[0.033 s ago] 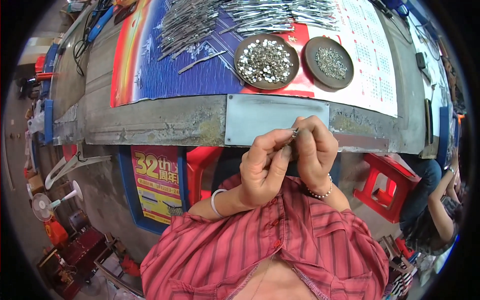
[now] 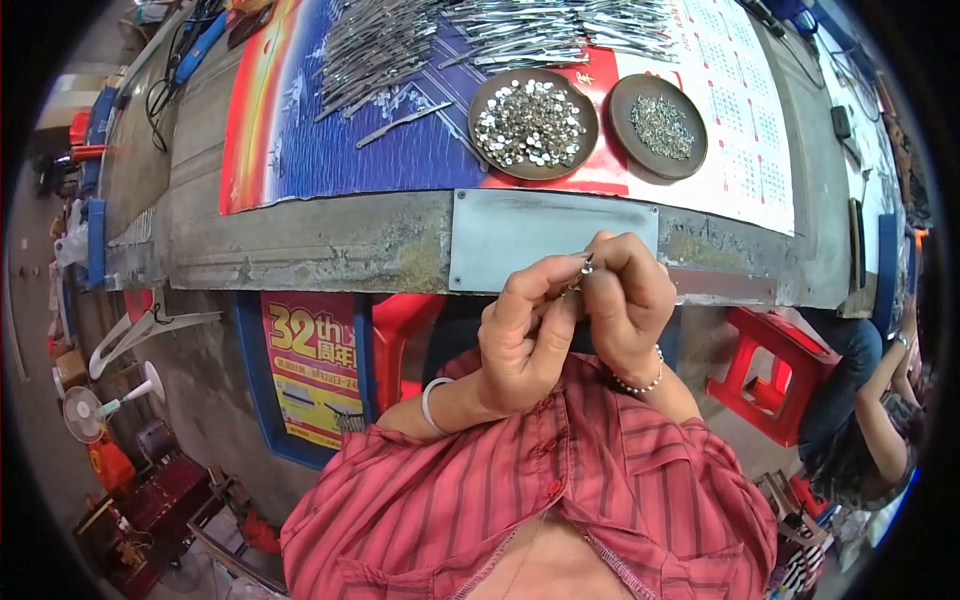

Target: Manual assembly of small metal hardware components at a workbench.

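Observation:
My left hand (image 2: 525,340) and my right hand (image 2: 635,305) meet above the bench's front edge, fingertips almost together. Between them, thumbs and forefingers pinch a small shiny metal part (image 2: 587,267). Fingers cover most of it, so its full shape is hidden. Just beyond my hands lies a pale metal plate (image 2: 520,240) fixed to the bench edge by screws. A brown round dish (image 2: 478,150) heaped with small shiny metal discs (image 2: 530,122) stands past it. To its right, a second brown dish (image 2: 660,168) carries tiny metal pins (image 2: 662,125).
Piles of slim metal strips (image 2: 380,50) cover the far side of the bench (image 2: 320,240). One single strip (image 2: 405,124) lies apart on the blue printed sheet (image 2: 330,165). A red stool (image 2: 775,375) stands at right, near another person's arm (image 2: 885,430). A fan (image 2: 88,412) is at left.
My right thumb has shifted down slightly, and more of the small metal part shows between the fingertips. Dishes and strips stay where they were.

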